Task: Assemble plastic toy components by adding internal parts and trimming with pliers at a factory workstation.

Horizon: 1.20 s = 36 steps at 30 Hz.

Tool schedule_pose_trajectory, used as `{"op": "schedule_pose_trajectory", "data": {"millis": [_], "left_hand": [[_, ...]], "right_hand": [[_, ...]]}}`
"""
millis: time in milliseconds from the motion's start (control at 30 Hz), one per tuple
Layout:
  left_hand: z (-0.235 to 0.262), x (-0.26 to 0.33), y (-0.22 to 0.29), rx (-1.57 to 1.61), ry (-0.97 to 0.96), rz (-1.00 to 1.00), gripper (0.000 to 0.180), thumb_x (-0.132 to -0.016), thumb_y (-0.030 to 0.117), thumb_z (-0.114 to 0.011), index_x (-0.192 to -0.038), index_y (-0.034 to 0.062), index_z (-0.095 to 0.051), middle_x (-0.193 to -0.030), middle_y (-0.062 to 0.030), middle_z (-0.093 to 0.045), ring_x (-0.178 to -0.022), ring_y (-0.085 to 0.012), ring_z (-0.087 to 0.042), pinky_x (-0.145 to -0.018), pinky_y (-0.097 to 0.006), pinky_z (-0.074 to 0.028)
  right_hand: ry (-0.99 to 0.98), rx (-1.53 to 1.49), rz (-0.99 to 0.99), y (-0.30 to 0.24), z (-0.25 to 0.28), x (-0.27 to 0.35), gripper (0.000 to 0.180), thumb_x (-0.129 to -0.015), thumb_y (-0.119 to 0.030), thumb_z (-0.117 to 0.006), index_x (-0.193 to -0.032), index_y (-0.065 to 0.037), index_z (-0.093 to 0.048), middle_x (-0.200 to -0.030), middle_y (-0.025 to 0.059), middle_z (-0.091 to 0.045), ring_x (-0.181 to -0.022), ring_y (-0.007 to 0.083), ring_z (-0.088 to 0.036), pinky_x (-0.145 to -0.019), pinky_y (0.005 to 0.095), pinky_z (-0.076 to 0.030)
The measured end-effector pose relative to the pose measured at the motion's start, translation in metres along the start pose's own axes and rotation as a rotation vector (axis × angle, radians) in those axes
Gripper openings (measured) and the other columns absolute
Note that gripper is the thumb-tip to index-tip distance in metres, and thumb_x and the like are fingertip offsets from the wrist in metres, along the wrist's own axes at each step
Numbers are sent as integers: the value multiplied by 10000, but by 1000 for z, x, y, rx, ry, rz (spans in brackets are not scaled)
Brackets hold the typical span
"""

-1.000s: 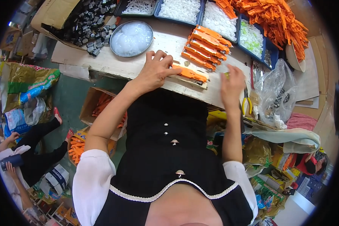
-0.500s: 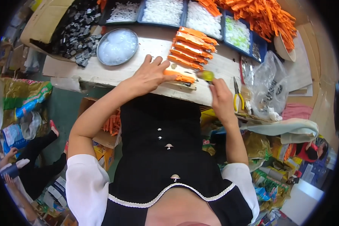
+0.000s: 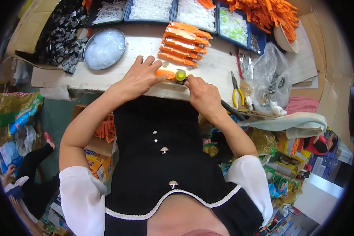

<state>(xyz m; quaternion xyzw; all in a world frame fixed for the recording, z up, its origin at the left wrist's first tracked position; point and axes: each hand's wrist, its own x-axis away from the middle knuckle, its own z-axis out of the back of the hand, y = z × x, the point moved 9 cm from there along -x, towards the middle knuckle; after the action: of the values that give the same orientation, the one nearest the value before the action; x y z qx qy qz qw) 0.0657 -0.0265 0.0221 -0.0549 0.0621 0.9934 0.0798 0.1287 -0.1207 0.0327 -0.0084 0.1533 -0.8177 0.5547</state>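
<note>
Head view: two bare hands are at the white table (image 3: 139, 36), on the side of the stack (image 3: 183, 44) nearest the person.
Orange part: the orange part (image 3: 164, 73) lies on the table just below the stack, with its right end partly hidden.
Left hand: the left hand (image 3: 139, 78) is below the stack and to its left. Its fingers are bent and a bit spread, with the thumb on the orange part. I cannot tell if they grip it.
Right hand: the right hand (image 3: 205, 95) is below the stack and to its right. Its fingers are curled closed on the yellow tool (image 3: 180, 75).
Yellow tool: its round top is below the stack, over the right end of the orange part. I cannot tell if they touch.
Dish: the round dish (image 3: 104, 48) is left of the stack.
Pliers: the yellow pliers (image 3: 238, 96) are right of the stack and lower.
Bag: the clear bag (image 3: 264, 70) is farther right of the stack.
</note>
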Motion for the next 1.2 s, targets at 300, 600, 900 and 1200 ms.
{"op": "schedule_pose_trajectory", "data": {"millis": [300, 600, 900, 1200], "left_hand": [[-6, -2, -7, 36, -98, 61, 308, -741, 43, -503, -977, 176, -648, -946, -86, -495, -906, -243, -458, -714, -357, -372], [-7, 0, -43, 462, 77, 308, 444, -655, -38, -560, -1069, 120, -587, -799, -78, -526, -782, -259, -462, -708, -344, -416], [0, 18, -39, 547, 319, 359, 546, -623, -101, -582, -1142, 47, -499, -784, -85, -533, -760, -259, -452, -694, -341, -405], [11, 46, -16, 239, 707, 313, 357, -660, -60, -548, -1009, 12, -542, -839, -91, -564, -770, -270, -475, -694, -397, -395]], "right_hand": [[-68, 33, -16, 8, -4, -10, 135, -832, -165, -523, -889, -46, -490, -700, 131, -557, -584, 326, -561, -485, 401, -442], [221, -219, 91, -18, 32, -14, 135, -841, -177, -501, -893, -53, -512, -710, 119, -574, -592, 312, -566, -500, 394, -442], [160, -330, 20, -26, 24, -36, 116, -841, -149, -479, -900, -50, -496, -771, 168, -597, -642, 340, -581, -540, 427, -449], [-327, -134, -105, -10, -16, -72, 186, -863, -214, -478, -914, -38, -511, -698, 197, -581, -681, 379, -557, -577, 450, -417]]}}
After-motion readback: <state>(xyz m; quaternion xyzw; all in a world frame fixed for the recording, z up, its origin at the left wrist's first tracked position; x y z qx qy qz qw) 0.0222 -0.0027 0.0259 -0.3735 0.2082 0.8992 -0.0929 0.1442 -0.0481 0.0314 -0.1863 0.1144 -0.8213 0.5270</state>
